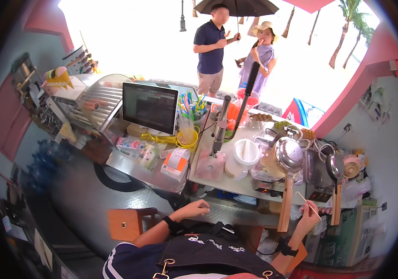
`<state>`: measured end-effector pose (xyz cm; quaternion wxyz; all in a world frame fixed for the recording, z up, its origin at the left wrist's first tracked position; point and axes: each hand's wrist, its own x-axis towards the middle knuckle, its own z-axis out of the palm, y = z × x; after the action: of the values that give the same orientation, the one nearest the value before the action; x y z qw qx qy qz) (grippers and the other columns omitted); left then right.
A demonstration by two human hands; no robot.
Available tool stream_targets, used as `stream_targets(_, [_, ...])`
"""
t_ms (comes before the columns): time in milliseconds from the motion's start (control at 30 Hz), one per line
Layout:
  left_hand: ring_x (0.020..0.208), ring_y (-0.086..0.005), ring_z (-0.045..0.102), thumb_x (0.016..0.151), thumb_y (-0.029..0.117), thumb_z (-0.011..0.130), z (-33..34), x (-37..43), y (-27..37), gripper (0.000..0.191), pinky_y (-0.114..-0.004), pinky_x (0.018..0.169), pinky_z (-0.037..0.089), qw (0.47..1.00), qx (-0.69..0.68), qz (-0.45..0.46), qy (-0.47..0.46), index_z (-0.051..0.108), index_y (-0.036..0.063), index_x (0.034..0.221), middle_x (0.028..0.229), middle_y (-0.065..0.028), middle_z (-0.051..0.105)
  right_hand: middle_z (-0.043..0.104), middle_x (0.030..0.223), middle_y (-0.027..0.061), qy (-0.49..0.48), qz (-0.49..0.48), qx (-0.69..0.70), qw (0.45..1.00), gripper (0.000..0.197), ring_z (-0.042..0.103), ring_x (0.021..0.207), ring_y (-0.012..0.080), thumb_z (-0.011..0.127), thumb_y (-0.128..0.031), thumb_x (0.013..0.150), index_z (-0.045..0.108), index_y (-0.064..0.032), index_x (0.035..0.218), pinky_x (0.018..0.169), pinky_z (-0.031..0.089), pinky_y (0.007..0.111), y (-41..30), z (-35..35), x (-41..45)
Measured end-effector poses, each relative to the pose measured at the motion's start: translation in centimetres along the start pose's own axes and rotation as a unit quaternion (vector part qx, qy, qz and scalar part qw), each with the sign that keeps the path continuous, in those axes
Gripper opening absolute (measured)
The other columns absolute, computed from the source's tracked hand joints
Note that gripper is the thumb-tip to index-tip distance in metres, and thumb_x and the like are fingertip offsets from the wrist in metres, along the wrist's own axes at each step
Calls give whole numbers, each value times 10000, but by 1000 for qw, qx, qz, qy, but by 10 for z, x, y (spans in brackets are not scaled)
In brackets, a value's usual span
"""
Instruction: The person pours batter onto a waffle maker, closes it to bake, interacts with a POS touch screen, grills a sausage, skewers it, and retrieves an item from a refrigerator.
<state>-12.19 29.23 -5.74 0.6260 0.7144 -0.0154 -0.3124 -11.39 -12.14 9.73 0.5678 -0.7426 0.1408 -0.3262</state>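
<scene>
My right hand (310,213) pinches a thin wooden stick (307,202) whose far end points up and left. Close by on its left is the wooden handle (286,205) of a round metal waffle pan (289,155), and on its right the wooden handle (336,205) of a smaller, upturned pan (335,167). My left hand (196,208) hovers over the floor in front of the counter, its fingers loosely curled and nothing visible in them. Both wrists wear black bands.
A lever press (221,134) stands beside a white tub (246,153). Left of it are a receipt printer (175,164), a screen (150,108), a cup of straws (192,108) and a sausage roller grill (101,101). Two people stand outside the window under an umbrella (237,7).
</scene>
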Motion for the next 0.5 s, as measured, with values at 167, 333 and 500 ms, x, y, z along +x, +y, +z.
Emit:
stream_targets(167, [790,-127,600,876,282,635,-43,-29,-20,301,-268,722,472,999,-8,25,45,608,14,1010,886,-62,652,593,765,21,-17,11,-63,998,96,522,666,82,621,-61,882,653,19,924,630,444,219,-26,45,-27])
stream_targets(333, [755,-121,606,909,202,581,-51,-46,21,240,-264,717,478,996,-32,48,62,644,-14,824,769,-48,650,581,721,15,-38,-20,-91,995,94,507,635,81,660,-83,853,654,8,879,583,404,225,-22,66,-32])
stream_targets(500, [750,-133,621,930,177,542,-60,-47,17,246,-268,731,491,993,-50,71,77,640,-23,828,768,-52,650,564,698,12,-97,-14,-82,992,94,494,630,82,670,-76,841,623,3,822,568,385,225,-40,95,-36])
